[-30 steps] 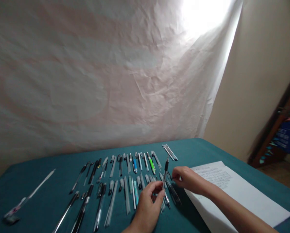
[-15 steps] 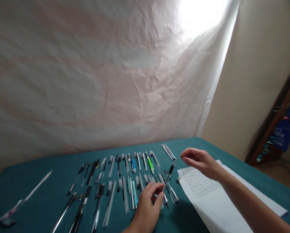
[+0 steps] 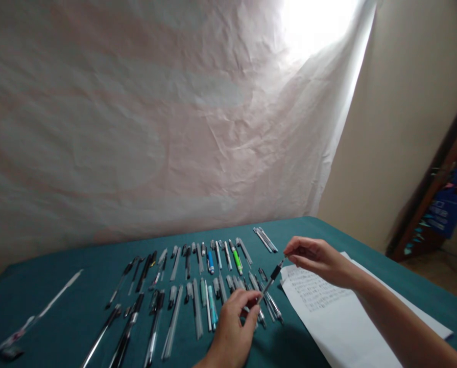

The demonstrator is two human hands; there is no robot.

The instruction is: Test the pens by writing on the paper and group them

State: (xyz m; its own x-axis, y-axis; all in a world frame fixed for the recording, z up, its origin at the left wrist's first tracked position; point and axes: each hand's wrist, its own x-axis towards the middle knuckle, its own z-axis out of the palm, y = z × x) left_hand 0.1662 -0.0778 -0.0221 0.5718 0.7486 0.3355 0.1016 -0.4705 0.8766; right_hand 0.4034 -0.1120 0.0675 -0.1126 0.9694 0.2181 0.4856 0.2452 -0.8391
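Note:
My left hand (image 3: 236, 322) is closed around the clear barrel of a pen (image 3: 274, 272) with a black grip. The pen slants up to the right, its tip pointing at my other hand. My right hand (image 3: 308, 256) is pinched, thumb against fingertips, right at the pen's tip. Whatever lies between those fingertips is too small to make out. Below and left of the pen, several clear-barrelled pens (image 3: 268, 304) lie on the cloth, partly hidden by my left hand. A small dark cap (image 3: 262, 274) lies just left of the pen's grip.
Rows of pens and caps, including a bright green pen (image 3: 236, 259) and a blue one (image 3: 210, 261), cover the green tablecloth (image 3: 59, 306). Several thin refills (image 3: 265, 239) lie at the back. Handwritten paper sheets (image 3: 328, 306) lie under my right forearm. A long white strip (image 3: 59, 295) lies at left.
The pen in my left hand has tilted further right, and its tip has come up to my right fingertips. My right hand stays nearly in place, still pinched.

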